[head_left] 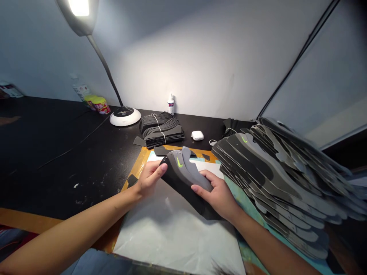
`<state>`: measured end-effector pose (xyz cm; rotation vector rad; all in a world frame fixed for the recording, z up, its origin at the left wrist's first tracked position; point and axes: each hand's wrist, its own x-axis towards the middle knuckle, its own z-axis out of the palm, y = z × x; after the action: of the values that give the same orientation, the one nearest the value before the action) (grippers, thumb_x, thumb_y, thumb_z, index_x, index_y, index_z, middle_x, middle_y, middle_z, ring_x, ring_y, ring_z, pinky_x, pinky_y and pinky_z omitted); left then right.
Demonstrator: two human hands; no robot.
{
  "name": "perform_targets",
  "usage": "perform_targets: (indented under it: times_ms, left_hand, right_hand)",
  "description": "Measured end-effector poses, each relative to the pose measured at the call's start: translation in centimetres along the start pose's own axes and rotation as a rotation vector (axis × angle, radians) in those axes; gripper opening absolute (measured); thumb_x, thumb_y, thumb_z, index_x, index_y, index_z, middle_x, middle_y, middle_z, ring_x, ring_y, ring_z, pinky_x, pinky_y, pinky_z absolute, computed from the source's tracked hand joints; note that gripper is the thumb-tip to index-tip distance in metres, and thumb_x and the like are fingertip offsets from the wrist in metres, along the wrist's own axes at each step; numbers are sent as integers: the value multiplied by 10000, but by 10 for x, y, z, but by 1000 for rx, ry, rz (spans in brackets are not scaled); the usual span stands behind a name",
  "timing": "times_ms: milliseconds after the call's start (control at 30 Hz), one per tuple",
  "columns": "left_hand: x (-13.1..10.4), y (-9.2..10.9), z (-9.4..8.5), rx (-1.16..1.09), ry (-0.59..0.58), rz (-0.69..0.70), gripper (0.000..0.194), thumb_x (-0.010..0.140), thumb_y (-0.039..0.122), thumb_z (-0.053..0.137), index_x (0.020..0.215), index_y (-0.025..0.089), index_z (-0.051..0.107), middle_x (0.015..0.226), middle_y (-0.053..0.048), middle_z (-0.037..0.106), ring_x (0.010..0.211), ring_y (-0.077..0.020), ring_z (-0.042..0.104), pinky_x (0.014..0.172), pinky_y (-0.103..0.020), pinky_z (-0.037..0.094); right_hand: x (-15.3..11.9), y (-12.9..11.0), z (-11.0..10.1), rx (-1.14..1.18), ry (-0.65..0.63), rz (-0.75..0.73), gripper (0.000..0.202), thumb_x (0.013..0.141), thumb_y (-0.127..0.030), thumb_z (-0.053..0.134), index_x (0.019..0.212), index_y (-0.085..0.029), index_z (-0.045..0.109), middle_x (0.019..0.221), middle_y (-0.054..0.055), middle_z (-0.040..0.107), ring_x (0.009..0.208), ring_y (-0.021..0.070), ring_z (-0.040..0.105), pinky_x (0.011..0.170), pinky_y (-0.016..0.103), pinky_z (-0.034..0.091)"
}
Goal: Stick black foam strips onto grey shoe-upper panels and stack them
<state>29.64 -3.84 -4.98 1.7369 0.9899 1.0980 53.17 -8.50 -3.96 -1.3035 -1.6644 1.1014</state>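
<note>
Between both hands a shoe upper piece is held up and tilted, with black, dark grey and light grey layers and a small yellow-green swoosh. My left hand pinches its upper left end, thumb on top. Farther along, my right hand grips the right side, thumb on the front face and fingers behind the light grey edge. Below lies a white sheet on the work surface. Just behind the piece, a dark strip-shaped part rests at the sheet's far edge.
A large fanned stack of similar uppers fills the right side. Tied bundles of dark parts sit behind the sheet, near a white case and a small bottle. A lit lamp and yellow-lidded cans stand back left.
</note>
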Motion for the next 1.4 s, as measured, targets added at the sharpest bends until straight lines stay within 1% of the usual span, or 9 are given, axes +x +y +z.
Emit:
perform_targets:
  times_ms: [167, 467, 600, 733, 867, 967, 1133, 1300, 1400]
  left_hand:
    - [-1, 4, 1, -91, 109, -43, 569, 929, 636, 414, 569, 214, 286, 556, 7, 298, 533, -136, 277, 520, -309, 283]
    - [4, 10, -3, -126, 57, -132, 479, 916, 554, 466, 609, 186, 461, 603, -6, 426, 560, -138, 361, 527, -290, 311]
    - [4, 2, -4, -130, 111, -97, 478, 921, 558, 484, 628, 181, 516, 612, -9, 470, 577, -149, 397, 539, -290, 345]
    - [9, -11, -8, -303, 294, -130, 414, 851, 537, 614, 631, 191, 558, 607, -14, 535, 608, -182, 496, 557, -288, 419]
    - [17, -16, -11, -536, 351, -186, 279, 761, 464, 735, 734, 200, 651, 613, -12, 587, 629, -209, 563, 517, -280, 458]
    - [20, -8, -10, -590, 300, -158, 379, 741, 544, 750, 693, 190, 623, 556, 14, 527, 502, -141, 472, 438, -236, 392]
    - [24, 5, -8, -665, 197, -59, 530, 820, 625, 631, 577, 170, 506, 445, 63, 290, 409, -67, 251, 419, -175, 253]
    - [27, -1, -8, -683, 256, -48, 480, 863, 560, 599, 599, 174, 491, 445, 62, 283, 413, -72, 231, 421, -179, 221]
    - [26, -4, -8, -685, 259, -50, 478, 896, 541, 557, 600, 174, 481, 448, 61, 273, 415, -75, 229, 426, -180, 222]
  right_hand:
    - [-1, -2, -1, -38, -6, -34, 220, 854, -423, 693, 945, -233, 628, 853, -20, 680, 783, 180, 637, 707, 262, 491]
    - [-1, -2, -2, -146, -15, -86, 196, 877, -401, 669, 980, -240, 623, 875, -14, 689, 800, 190, 654, 734, 276, 515]
    - [-4, 3, -5, -282, 79, -259, 404, 882, -400, 656, 1238, -251, 535, 1133, 53, 673, 970, 229, 662, 853, 339, 542]
    - [-11, -1, -6, -610, 107, -563, 686, 846, -495, 693, 1440, -308, 403, 1356, 133, 518, 1204, 304, 585, 880, 421, 564]
    - [-13, -7, -3, -889, 118, -579, 689, 827, -387, 737, 1447, -338, 442, 1457, 140, 428, 1304, 314, 511, 948, 451, 548]
    - [-8, -9, -6, -917, 151, -548, 622, 840, -324, 701, 1425, -326, 492, 1462, 120, 452, 1281, 288, 539, 925, 407, 572]
    - [-1, -21, -37, -1008, 384, -449, 533, 887, -339, 657, 1405, -284, 543, 1479, 126, 463, 1248, 301, 577, 911, 427, 592]
    - [-2, -25, -86, -1135, 712, -331, 474, 905, -351, 639, 1356, -211, 609, 1441, 167, 503, 1235, 368, 580, 913, 506, 586]
    - [-4, -19, -107, -1163, 812, -304, 460, 906, -354, 636, 1332, -182, 629, 1420, 195, 510, 1224, 405, 579, 905, 551, 575]
